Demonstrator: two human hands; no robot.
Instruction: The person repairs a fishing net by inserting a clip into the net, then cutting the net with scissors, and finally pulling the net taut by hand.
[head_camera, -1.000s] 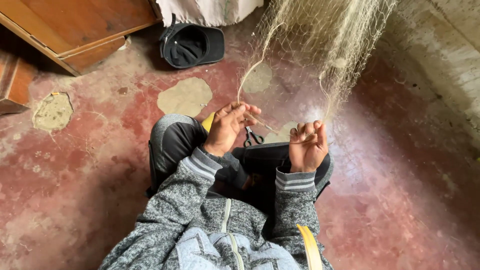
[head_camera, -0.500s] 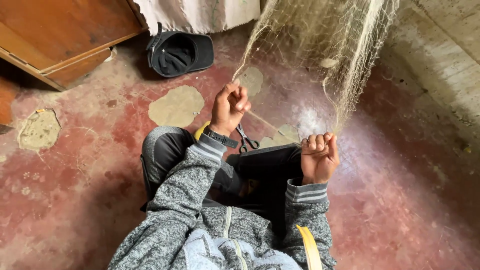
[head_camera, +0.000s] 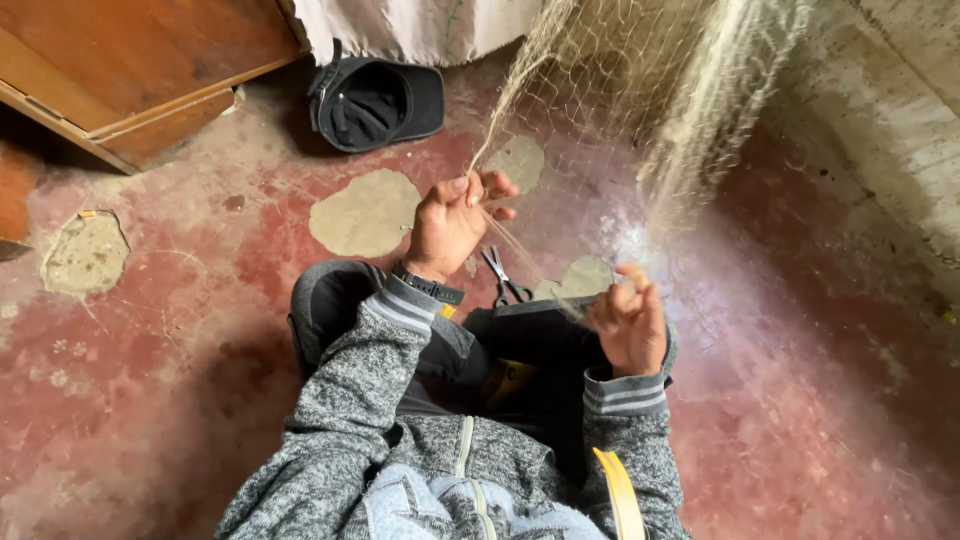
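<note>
A pale fishing net (head_camera: 650, 90) hangs down from above over the red floor. My left hand (head_camera: 452, 222) is raised and pinches a strand of the net between thumb and fingers. My right hand (head_camera: 630, 322) sits lower, over my lap, fingers curled around the net's threads. A taut strand runs between the two hands. Small scissors (head_camera: 503, 280) lie on the floor just beyond my knees, between the hands. I sit in a grey jacket and dark trousers.
A black cap (head_camera: 375, 100) lies upside down on the floor at the back. Wooden furniture (head_camera: 130, 70) stands at the back left. A rough concrete wall (head_camera: 890, 130) rises on the right. The red floor (head_camera: 200, 330) has worn bare patches.
My left hand has lifted away from my lap and pulled the strand upward. My right hand has dropped lower and to the right. The view has tilted slightly.
</note>
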